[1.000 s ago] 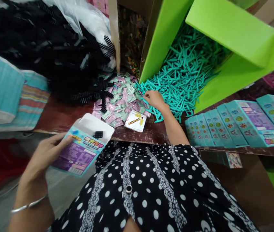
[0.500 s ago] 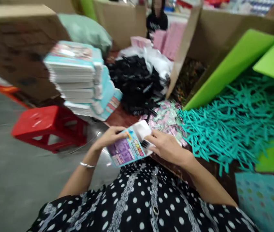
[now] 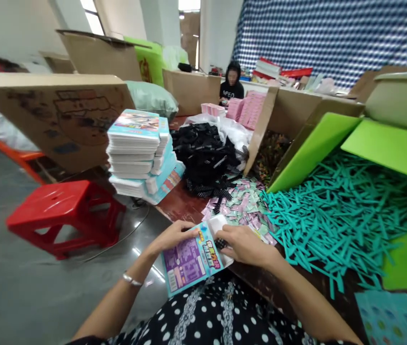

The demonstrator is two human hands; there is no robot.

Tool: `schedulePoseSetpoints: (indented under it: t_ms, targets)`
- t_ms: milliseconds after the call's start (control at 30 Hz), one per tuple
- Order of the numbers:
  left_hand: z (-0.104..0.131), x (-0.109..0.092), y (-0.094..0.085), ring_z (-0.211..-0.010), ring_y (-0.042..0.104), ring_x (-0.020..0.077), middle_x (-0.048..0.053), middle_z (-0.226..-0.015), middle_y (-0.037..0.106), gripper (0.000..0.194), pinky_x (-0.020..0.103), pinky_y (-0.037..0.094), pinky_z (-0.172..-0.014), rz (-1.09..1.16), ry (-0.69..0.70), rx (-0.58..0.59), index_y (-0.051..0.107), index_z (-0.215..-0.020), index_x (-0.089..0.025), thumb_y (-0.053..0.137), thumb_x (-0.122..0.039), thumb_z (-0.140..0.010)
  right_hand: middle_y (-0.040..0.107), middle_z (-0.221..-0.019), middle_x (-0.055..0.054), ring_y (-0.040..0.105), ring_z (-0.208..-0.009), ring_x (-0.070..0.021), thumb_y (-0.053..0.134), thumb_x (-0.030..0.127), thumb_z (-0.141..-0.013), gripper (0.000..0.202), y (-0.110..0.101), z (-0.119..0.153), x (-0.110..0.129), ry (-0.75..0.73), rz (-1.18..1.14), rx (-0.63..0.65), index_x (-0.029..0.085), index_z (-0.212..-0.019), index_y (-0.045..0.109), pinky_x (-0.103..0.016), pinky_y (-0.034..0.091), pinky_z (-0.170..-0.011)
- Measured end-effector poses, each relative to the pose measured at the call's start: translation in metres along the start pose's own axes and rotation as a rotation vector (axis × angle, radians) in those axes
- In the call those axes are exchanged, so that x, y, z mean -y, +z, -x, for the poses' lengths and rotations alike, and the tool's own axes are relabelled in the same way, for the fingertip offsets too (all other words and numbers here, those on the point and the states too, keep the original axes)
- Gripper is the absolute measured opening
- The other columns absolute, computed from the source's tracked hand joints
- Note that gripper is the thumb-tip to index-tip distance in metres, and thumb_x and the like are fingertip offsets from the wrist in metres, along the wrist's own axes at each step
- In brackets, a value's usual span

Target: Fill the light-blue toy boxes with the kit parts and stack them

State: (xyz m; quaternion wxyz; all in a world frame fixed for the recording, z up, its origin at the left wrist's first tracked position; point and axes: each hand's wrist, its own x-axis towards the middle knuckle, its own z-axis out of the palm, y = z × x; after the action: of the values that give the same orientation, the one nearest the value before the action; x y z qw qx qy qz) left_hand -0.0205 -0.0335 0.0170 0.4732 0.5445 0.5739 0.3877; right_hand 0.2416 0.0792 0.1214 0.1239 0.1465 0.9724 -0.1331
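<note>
A flat printed box (image 3: pixel 189 263), blue and purple with an open white flap at its upper right end, lies slanted in front of my body. My left hand (image 3: pixel 174 235) grips its upper left edge. At the open end, the fingers of my right hand (image 3: pixel 241 243) are closed on a small black checked item (image 3: pixel 220 243), partly inside the opening. Just beyond are scattered pink and pale green packets (image 3: pixel 242 201) and a heap of black checked fabric pieces (image 3: pixel 206 153).
A tall stack of similar boxes (image 3: pixel 134 148) stands at the left, above a red stool (image 3: pixel 66 211). Teal plastic pieces (image 3: pixel 325 211) spill from a green-lined carton (image 3: pixel 314 148) at the right. A person (image 3: pixel 232 88) sits behind pink stacks (image 3: pixel 251 109).
The view has tilted up, showing more of the room. Both hands still hold at the box, and the black item at its opening has shifted slightly.
</note>
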Motion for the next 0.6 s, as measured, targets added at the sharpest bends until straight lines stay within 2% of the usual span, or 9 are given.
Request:
schedulePoseSetpoints:
  t_ms: [167, 267, 367, 500, 600]
  targets:
    - [-0.001, 0.004, 0.003, -0.086, 0.070, 0.0255, 0.009, -0.098, 0.081, 0.070, 0.030, 0.053, -0.075, -0.044, -0.004, 0.019, 0.085, -0.102, -0.015, 0.076, -0.083, -0.088, 0.080, -0.130, -0.012, 0.075, -0.116, -0.0290, 0.072, 0.022, -0.102, 0.034, 0.007, -0.003, 0.001, 0.006, -0.053, 0.002, 0.019, -0.137, 0.073, -0.036, 0.046, -0.089]
    - [-0.003, 0.001, 0.005, -0.081, 0.069, 0.0249, 0.009, -0.091, 0.081, 0.072, 0.030, 0.053, -0.072, -0.085, -0.002, -0.010, 0.085, -0.095, -0.014, 0.073, -0.085, -0.087, 0.080, -0.128, -0.012, 0.074, -0.112, -0.0279, 0.074, 0.026, -0.100, 0.034, 0.011, -0.004, -0.005, -0.026, -0.053, 0.008, 0.019, -0.133, 0.073, -0.035, 0.044, -0.086]
    - [-0.002, -0.006, -0.001, -0.078, 0.070, 0.0251, 0.008, -0.087, 0.081, 0.069, 0.030, 0.054, -0.070, -0.105, -0.008, -0.057, 0.085, -0.090, -0.015, 0.075, -0.083, -0.084, 0.079, -0.126, -0.013, 0.072, -0.107, -0.0261, 0.073, 0.025, -0.102, 0.026, 0.002, 0.006, -0.012, -0.004, 0.016, -0.030, 0.017, -0.126, 0.071, -0.034, 0.043, -0.083]
    - [0.011, -0.012, -0.027, -0.084, 0.072, 0.0252, 0.006, -0.093, 0.084, 0.060, 0.028, 0.055, -0.073, -0.071, -0.073, -0.131, 0.088, -0.094, -0.018, 0.090, -0.074, -0.073, 0.075, -0.120, -0.015, 0.066, -0.104, -0.0252, 0.068, 0.017, -0.103, 0.017, -0.020, 0.038, -0.010, 0.057, 0.117, -0.244, 0.016, -0.119, 0.069, -0.034, 0.045, -0.083]
    - [0.020, -0.009, -0.054, -0.090, 0.073, 0.0259, 0.009, -0.101, 0.085, 0.071, 0.031, 0.058, -0.080, -0.064, -0.020, -0.216, 0.089, -0.103, -0.015, 0.099, -0.075, -0.065, 0.073, -0.113, -0.012, 0.064, -0.102, -0.0241, 0.061, 0.016, -0.106, 0.016, -0.030, 0.059, -0.001, 0.000, 0.203, -0.447, 0.016, -0.120, 0.068, -0.034, 0.046, -0.080]
